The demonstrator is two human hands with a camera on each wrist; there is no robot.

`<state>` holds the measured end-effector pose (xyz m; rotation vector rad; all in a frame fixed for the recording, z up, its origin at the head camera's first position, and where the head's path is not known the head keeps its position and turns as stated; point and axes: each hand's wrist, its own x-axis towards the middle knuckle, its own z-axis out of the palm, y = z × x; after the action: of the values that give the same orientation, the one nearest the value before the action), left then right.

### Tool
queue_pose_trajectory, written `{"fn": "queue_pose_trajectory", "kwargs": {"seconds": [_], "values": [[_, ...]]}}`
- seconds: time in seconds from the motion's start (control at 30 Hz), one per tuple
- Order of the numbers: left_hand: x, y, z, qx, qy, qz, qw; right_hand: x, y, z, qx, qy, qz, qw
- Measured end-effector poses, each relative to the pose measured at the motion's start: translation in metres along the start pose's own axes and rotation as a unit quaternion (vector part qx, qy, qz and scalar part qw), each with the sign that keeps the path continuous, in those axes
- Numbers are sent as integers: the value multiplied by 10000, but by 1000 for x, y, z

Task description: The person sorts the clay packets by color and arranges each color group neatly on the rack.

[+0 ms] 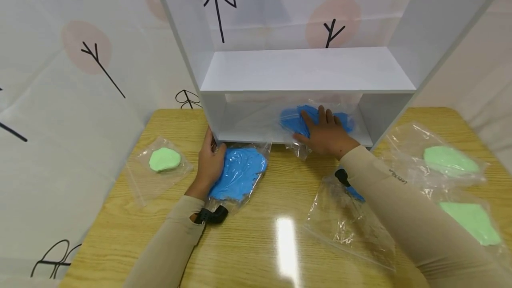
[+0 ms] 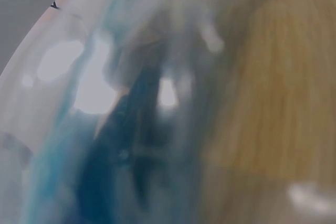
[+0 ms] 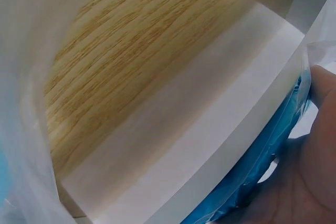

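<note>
A white shelf unit [image 1: 308, 70] stands on the wooden table. In its lower compartment lies a clear zip bag of blue clay-like material [image 1: 292, 121]. My right hand [image 1: 326, 137] rests on that bag with its fingers spread; the right wrist view shows this hand [image 3: 294, 187] against the blue bag [image 3: 257, 156]. My left hand [image 1: 210, 163] touches the unit's lower left corner, fingers along the outer side and thumb in front. Beside it, a second blue bag [image 1: 240, 172] lies before the shelf. The left wrist view is blurred, with shiny plastic [image 2: 105, 145] close up.
A bag with a green lump [image 1: 165, 159] lies at the left. Two more bags with green pieces [image 1: 452, 161] are at the right. Under my right forearm is a clear bag [image 1: 348, 221] with some blue in it. A patterned cloth [image 1: 100, 48] hangs behind.
</note>
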<state>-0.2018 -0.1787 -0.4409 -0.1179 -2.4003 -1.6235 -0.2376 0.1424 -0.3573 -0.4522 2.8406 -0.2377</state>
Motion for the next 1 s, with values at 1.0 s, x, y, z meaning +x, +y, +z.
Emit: {"fn": "queue_pose_trajectory", "kwargs": {"seconds": [1.0], "values": [[-2, 9, 0, -12, 36, -53, 10000, -93, 11, 8, 810, 2212, -2139, 9480]]}}
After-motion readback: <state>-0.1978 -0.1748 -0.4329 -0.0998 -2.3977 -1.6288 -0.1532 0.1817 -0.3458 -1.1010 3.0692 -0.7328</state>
